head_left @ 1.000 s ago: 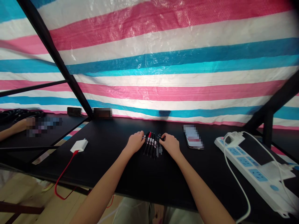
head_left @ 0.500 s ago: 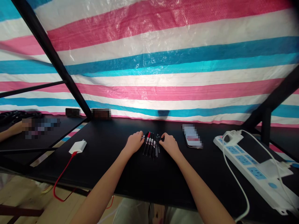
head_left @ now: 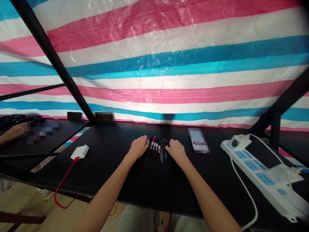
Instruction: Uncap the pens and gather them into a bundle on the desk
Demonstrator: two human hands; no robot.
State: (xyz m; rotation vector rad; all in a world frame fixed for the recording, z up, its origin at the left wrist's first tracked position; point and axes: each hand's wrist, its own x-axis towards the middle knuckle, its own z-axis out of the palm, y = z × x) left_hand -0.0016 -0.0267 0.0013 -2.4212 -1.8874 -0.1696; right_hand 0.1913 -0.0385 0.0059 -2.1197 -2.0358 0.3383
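Observation:
Between my hands several dark pens [head_left: 154, 149] lie side by side on the black table, one with a red cap [head_left: 153, 139] and some with white labels. Thinner dark pens lie at the right of the row. My left hand [head_left: 139, 147] rests at the row's left side with its fingers curled; a small greyish piece shows at the fingertips, too small to name. At the right side, my right hand [head_left: 176, 150] has thumb and fingers closed on a slim black pen [head_left: 165, 141], which is tilted away from the others.
A phone [head_left: 198, 140] lies right of my hands, and a white power strip [head_left: 258, 177] with cables lies farther right. Left is a white charger [head_left: 79, 151] with a red cable. Another person's hand [head_left: 18, 131] is at far left. Black frame bars [head_left: 55, 58] stand before a striped sheet.
My right hand has shifted slightly right, and the slim pen at its fingertips now stands apart from the row. My left hand has stayed nearly in place.

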